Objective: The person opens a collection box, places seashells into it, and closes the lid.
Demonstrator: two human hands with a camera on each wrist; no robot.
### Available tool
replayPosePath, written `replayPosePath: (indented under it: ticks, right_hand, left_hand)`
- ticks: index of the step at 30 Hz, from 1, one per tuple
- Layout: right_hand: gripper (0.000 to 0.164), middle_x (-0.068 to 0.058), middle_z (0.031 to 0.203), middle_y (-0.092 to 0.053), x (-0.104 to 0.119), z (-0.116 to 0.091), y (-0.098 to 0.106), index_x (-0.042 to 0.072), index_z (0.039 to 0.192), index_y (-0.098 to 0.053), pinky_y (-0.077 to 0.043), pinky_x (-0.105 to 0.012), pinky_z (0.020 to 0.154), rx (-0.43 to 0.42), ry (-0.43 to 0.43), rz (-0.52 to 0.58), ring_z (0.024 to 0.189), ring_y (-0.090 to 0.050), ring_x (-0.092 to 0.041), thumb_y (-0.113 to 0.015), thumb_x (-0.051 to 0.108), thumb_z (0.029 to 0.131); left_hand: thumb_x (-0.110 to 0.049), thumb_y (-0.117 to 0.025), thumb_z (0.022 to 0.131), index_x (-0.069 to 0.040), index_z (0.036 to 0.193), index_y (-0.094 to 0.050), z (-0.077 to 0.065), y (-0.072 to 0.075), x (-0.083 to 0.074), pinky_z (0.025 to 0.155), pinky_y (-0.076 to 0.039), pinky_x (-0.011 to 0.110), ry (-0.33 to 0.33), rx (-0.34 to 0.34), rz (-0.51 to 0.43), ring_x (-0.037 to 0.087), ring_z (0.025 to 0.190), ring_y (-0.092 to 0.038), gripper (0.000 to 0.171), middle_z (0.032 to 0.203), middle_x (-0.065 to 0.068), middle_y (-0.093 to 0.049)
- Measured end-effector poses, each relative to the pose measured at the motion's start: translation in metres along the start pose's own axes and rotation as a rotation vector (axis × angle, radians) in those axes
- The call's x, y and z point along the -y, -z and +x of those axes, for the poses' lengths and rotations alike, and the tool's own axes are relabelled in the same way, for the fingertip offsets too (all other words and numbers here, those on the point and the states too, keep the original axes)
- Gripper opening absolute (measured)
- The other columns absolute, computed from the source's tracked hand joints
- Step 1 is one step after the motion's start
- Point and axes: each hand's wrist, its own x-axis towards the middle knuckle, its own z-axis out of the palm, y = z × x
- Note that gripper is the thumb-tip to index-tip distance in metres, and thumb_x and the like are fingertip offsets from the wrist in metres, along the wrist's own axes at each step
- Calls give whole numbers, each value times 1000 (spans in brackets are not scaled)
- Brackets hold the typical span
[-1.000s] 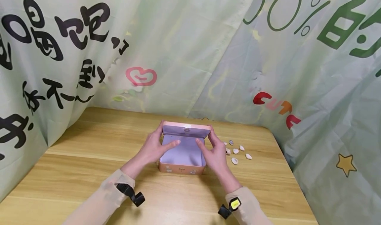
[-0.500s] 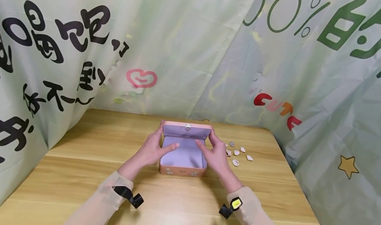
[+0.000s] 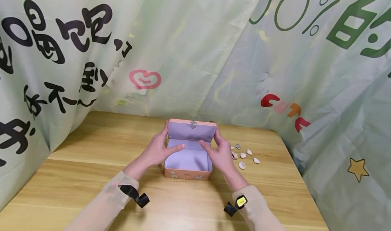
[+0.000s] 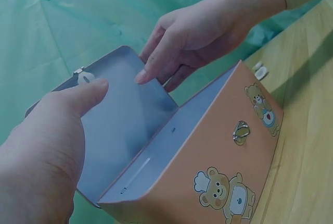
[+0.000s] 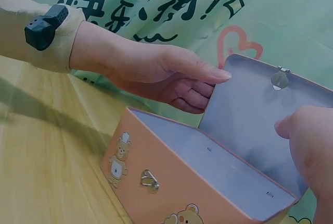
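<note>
A small orange-pink box (image 3: 187,175) with cartoon bears, a metal clasp and a lilac inside stands on the table. Its hinged lid (image 3: 191,131) is tilted up, the latch plate at its top edge. At the lid's left side my left hand (image 3: 158,149) holds the edge, thumb in front and fingers behind. My right hand (image 3: 220,153) holds the opposite edge in the same way. In the right wrist view, the left hand's curled fingers (image 5: 192,96) show beside the lid. The box's inside holds nothing in the part that shows.
Several small white shells (image 3: 242,155) lie on the wooden table (image 3: 116,149) to the right of the box. A printed curtain (image 3: 189,54) hangs behind the table and along both sides. Dark wrist cameras (image 3: 138,197) sit on the sleeves.
The lid has swung further back and up, so more of its lilac inside shows. Both hands have moved slightly with it. The shells lie as before.
</note>
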Motion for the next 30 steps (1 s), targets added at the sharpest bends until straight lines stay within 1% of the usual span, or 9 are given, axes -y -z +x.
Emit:
replayPosePath:
  ticks: [2,5,10,13,16,19,23,26,30]
  right_hand:
    - [81,-23,162,-36,-2,3,0,-4,161,-32,-30,-46,122,4,1,-4,150,-35,-34,-79,6,97]
    - [84,-21,160,-41,-6,7,-1,-2,162,-32,-32,-45,121,10,27,-11,149,-38,-33,-82,7,95]
    - [89,-15,160,-45,-11,11,-1,2,164,-33,-34,-42,120,25,73,-20,148,-42,-27,-85,10,92]
    - [91,-13,161,-45,-12,13,-1,3,164,-33,-33,-40,121,39,66,-41,148,-42,-24,-86,12,91]
    - [95,-13,162,-43,-13,15,-1,2,165,-30,-32,-39,121,42,41,-76,148,-41,-23,-87,14,91]
    - [98,-14,162,-43,-14,18,0,2,166,-28,-33,-39,121,42,29,-102,148,-41,-24,-88,13,90]
    - [100,-13,162,-44,-18,22,0,5,167,-26,-35,-39,120,50,20,-119,149,-41,-23,-89,12,89]
    - [103,-13,163,-42,-22,25,-1,5,167,-25,-34,-37,120,56,14,-132,149,-40,-22,-90,11,88]
    - [107,-15,163,-41,-27,28,0,3,168,-22,-34,-40,120,64,19,-157,150,-39,-24,-91,11,86]
  left_hand:
    - [-67,-77,88,-11,170,-1,3,-1,1,121,-31,57,-2,-4,-2,35,152,-35,125,169,17,-31]
    - [-65,-79,88,-11,170,-1,7,-1,3,120,-33,57,-2,-13,-2,35,151,-37,126,167,17,-35]
    - [-65,-81,86,-7,170,-2,12,-3,7,120,-33,56,16,-28,8,38,151,-35,129,169,20,-31]
    - [-64,-82,85,-6,170,-3,15,-4,9,120,-33,57,26,-34,16,40,151,-35,130,169,21,-29]
    - [-62,-84,85,-3,169,-4,18,-6,10,118,-35,58,34,-34,31,42,149,-37,130,168,22,-30]
    - [-59,-85,84,-1,169,-4,21,-7,10,118,-35,58,47,-28,40,44,149,-37,131,167,24,-31]
    - [-57,-86,84,-1,168,-2,25,-8,11,119,-34,58,66,-25,49,44,150,-36,131,168,24,-30]
    - [-56,-87,84,-1,168,-2,27,-8,13,119,-34,57,65,-24,59,43,150,-35,131,168,24,-28]
    - [-54,-87,85,-1,168,-2,29,-10,16,119,-33,57,59,-25,58,43,150,-35,130,168,24,-28]
